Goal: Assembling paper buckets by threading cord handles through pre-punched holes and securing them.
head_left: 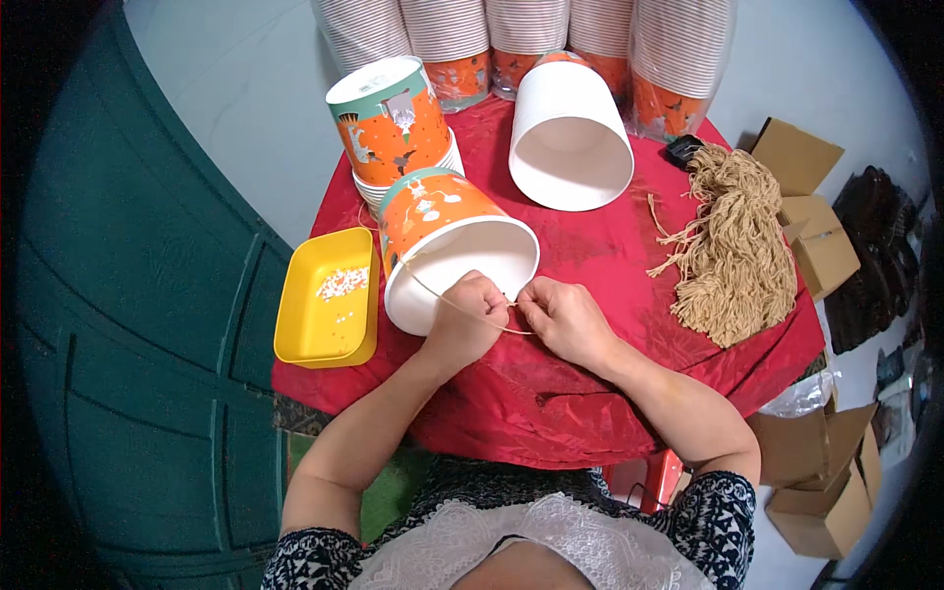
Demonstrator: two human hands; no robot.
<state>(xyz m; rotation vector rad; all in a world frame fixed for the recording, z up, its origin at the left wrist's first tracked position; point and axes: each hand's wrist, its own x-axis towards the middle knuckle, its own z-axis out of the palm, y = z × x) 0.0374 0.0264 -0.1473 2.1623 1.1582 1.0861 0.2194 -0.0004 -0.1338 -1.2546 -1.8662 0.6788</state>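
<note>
The cord (425, 282) hangs from the paper bucket's (454, 241) left side, left hand (472, 315) and right hand (565, 317) pinching its apparently unfastened end.

Printed sleeves (716, 516) and a white lace collar (580, 541)
The person wears a dark garment (511, 479) with a dense white geometric print; the collar is broad, with dark trim (506, 540) at the neckline. Forearms (382, 421), left hand (470, 320) and right hand (570, 323) are bare.

Bright, even light, apparently from above, lit the red cloth (610, 403) and left soft grey shade inside the white bucket (570, 128). The lens bent the green door (138, 295); the corners were black, the middle fairly sharp.
</note>
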